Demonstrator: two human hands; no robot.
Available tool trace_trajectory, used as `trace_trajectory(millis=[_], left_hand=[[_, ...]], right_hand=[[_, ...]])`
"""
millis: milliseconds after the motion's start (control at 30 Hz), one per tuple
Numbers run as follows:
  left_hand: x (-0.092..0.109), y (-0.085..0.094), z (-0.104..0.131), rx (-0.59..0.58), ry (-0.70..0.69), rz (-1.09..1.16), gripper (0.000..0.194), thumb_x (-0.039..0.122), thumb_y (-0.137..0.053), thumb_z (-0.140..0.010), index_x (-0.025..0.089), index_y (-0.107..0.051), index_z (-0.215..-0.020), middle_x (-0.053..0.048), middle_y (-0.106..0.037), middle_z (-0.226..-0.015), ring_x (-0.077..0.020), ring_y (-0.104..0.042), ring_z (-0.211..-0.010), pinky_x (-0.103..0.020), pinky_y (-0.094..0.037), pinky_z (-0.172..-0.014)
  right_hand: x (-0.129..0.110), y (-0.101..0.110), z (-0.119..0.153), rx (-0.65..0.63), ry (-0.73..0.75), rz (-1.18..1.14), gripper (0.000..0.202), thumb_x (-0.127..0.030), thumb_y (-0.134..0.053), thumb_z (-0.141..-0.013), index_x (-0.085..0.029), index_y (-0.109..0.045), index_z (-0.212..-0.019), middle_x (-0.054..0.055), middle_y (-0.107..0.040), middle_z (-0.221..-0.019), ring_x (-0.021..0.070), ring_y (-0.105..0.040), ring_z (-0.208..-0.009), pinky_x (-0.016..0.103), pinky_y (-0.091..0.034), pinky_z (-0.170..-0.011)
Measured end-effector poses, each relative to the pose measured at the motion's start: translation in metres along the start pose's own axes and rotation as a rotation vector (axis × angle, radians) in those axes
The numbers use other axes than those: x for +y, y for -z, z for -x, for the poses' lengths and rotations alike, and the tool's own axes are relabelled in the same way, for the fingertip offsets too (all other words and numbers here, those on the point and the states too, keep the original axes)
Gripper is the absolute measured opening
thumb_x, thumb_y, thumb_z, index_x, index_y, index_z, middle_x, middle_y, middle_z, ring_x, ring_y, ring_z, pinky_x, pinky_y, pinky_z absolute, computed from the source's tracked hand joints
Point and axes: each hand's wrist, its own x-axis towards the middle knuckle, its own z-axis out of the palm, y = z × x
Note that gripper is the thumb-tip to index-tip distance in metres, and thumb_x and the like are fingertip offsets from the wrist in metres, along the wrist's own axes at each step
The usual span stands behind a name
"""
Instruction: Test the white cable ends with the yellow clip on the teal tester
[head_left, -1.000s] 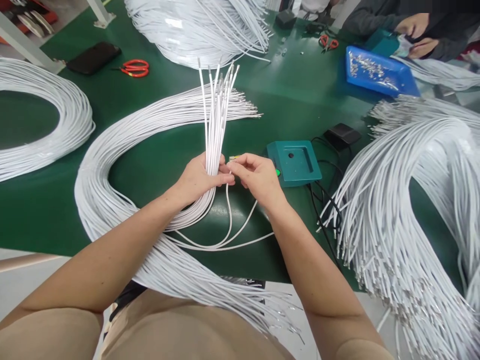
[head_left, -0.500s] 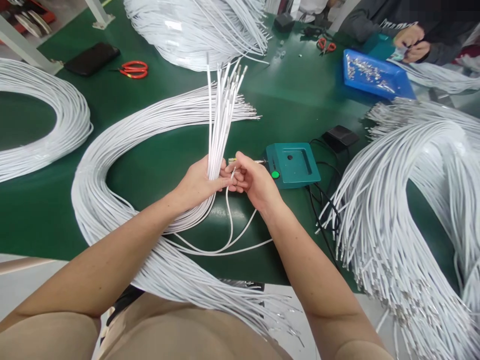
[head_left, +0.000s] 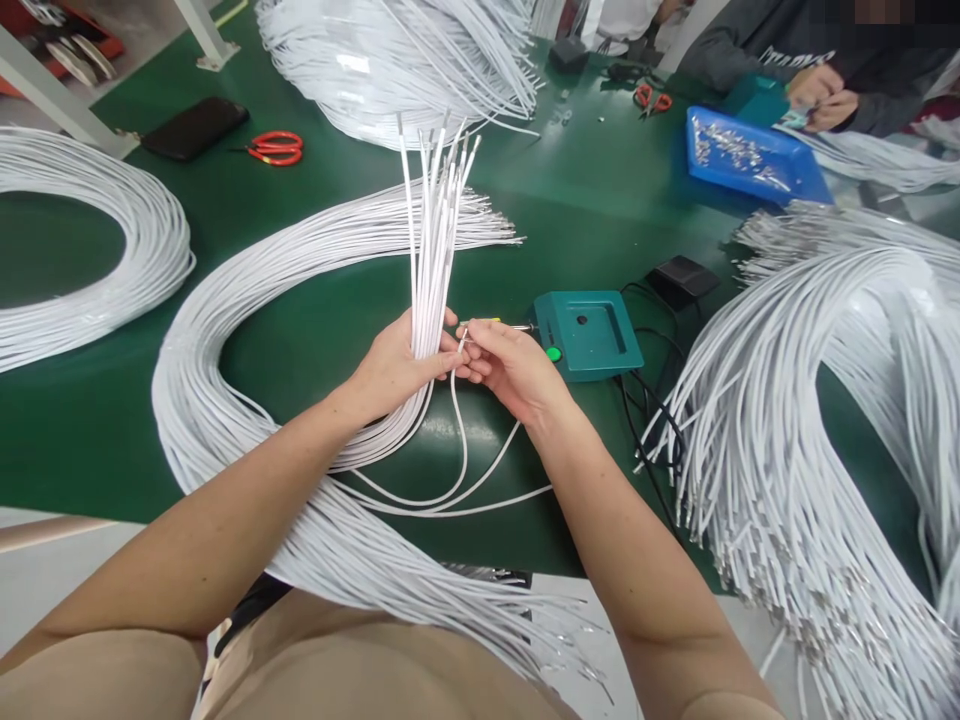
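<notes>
My left hand (head_left: 394, 360) is closed round an upright bunch of white cables (head_left: 431, 250), whose tips, several with metal ends, rise above the fist. Against its thumb runs a single white cable (head_left: 460, 430), looping down toward the table. My right hand (head_left: 521, 370) pinches the stripped-looking tip of this cable between thumb and fingers, close beside the left hand. Just behind the right fingers, a thin metal rod with a yellow part (head_left: 517, 326) reaches toward a teal device (head_left: 632, 345) with a green button. The bunch belongs to a long curved cable bundle (head_left: 187, 340) on the table.
More white cable coils lie at left (head_left: 150, 220), at the back (head_left: 390, 80) and at right (head_left: 787, 400). Red-handled scissors (head_left: 276, 148), a black case (head_left: 195, 128) and a blue tray of small metal parts (head_left: 806, 180) are farther back. A co-worker's hands (head_left: 829, 95) work at top right.
My right thumb and fingers have closed onto the single cable's tip, where they were more spread before. The left hand keeps its hold on the bunch; the view has shifted slightly.
</notes>
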Motion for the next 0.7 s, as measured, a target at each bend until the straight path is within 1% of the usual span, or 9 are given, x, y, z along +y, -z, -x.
trace_trajectory(millis=[67,133,233,300,367,433,533,633,700], left_hand=[[0.001,0.001,0.0,-0.014,-0.015,0.016,0.047,0.026,-0.078,-0.07,0.018,-0.054,-0.11,0.0,-0.069,-0.076,-0.0168,-0.07,-0.07,-0.028,-0.055,-0.067],[0.001,0.002,0.0,-0.026,-0.006,0.028,0.051,0.027,-0.077,-0.071,0.019,-0.055,-0.117,0.001,-0.067,-0.076,-0.0158,-0.07,-0.071,-0.028,-0.056,-0.069],[-0.001,0.004,-0.001,-0.036,0.051,0.044,0.054,0.028,-0.077,-0.071,0.019,-0.058,-0.121,0.0,-0.068,-0.082,-0.0156,-0.069,-0.074,-0.029,-0.056,-0.072],[-0.003,0.005,-0.003,-0.051,0.08,0.066,0.049,0.027,-0.077,-0.071,0.018,-0.063,-0.116,-0.002,-0.068,-0.086,-0.015,-0.068,-0.074,-0.029,-0.055,-0.073],[-0.006,0.005,-0.005,-0.069,0.093,0.106,0.044,0.025,-0.077,-0.069,0.017,-0.066,-0.111,-0.002,-0.067,-0.086,-0.0139,-0.067,-0.073,-0.028,-0.055,-0.072],[-0.007,0.006,-0.006,-0.073,0.116,0.149,0.043,0.023,-0.078,-0.067,0.016,-0.067,-0.108,-0.002,-0.066,-0.083,-0.0134,-0.066,-0.071,-0.028,-0.055,-0.072],[-0.006,0.007,-0.008,-0.043,0.154,0.186,0.046,0.02,-0.079,-0.065,0.015,-0.066,-0.109,-0.001,-0.066,-0.082,-0.0134,-0.067,-0.07,-0.03,-0.056,-0.075],[-0.005,0.008,-0.011,0.003,0.159,0.187,0.051,0.018,-0.079,-0.065,0.016,-0.064,-0.114,0.0,-0.065,-0.08,-0.015,-0.069,-0.073,-0.031,-0.057,-0.077],[-0.008,0.009,-0.014,0.02,0.156,0.158,0.053,0.018,-0.079,-0.065,0.017,-0.064,-0.116,0.0,-0.065,-0.081,-0.0169,-0.071,-0.075,-0.032,-0.058,-0.076]], right_hand=[[0.001,-0.002,0.002,0.072,0.099,0.146,0.03,-0.046,-0.07,-0.076,-0.016,-0.063,-0.073,-0.005,-0.053,-0.06,0.0058,-0.042,-0.05,0.022,-0.037,-0.051],[0.002,-0.003,0.004,0.149,0.236,0.367,0.026,-0.042,-0.065,-0.08,-0.017,-0.065,-0.076,-0.002,-0.059,-0.067,0.0078,-0.048,-0.055,0.023,-0.041,-0.056],[0.005,-0.003,0.006,0.248,0.488,0.81,0.015,-0.03,-0.059,-0.085,-0.018,-0.064,-0.077,0.0,-0.062,-0.076,0.0118,-0.056,-0.068,0.026,-0.044,-0.067],[0.008,-0.002,0.007,0.31,0.647,1.166,0.02,-0.025,-0.05,-0.09,-0.018,-0.062,-0.076,0.003,-0.061,-0.079,0.0147,-0.056,-0.074,0.028,-0.043,-0.07],[0.011,-0.001,0.008,0.328,0.746,1.493,0.026,-0.024,-0.042,-0.094,-0.017,-0.061,-0.078,0.007,-0.06,-0.082,0.0179,-0.054,-0.076,0.031,-0.042,-0.071],[0.011,0.0,0.008,0.294,0.795,1.705,0.029,-0.024,-0.037,-0.096,-0.017,-0.061,-0.081,0.009,-0.059,-0.084,0.0202,-0.054,-0.078,0.033,-0.041,-0.072],[0.005,0.003,0.007,0.237,0.822,1.829,0.031,-0.025,-0.035,-0.097,-0.017,-0.063,-0.086,0.01,-0.062,-0.086,0.0217,-0.054,-0.08,0.035,-0.04,-0.076],[-0.004,0.012,0.005,0.332,0.826,1.85,0.027,-0.024,-0.038,-0.096,-0.018,-0.063,-0.103,0.011,-0.066,-0.106,0.0256,-0.054,-0.1,0.043,-0.035,-0.096],[-0.009,0.019,0.003,0.368,0.779,1.864,0.025,-0.02,-0.04,-0.094,-0.017,-0.062,-0.106,0.011,-0.067,-0.107,0.0267,-0.052,-0.106,0.048,-0.026,-0.106]])
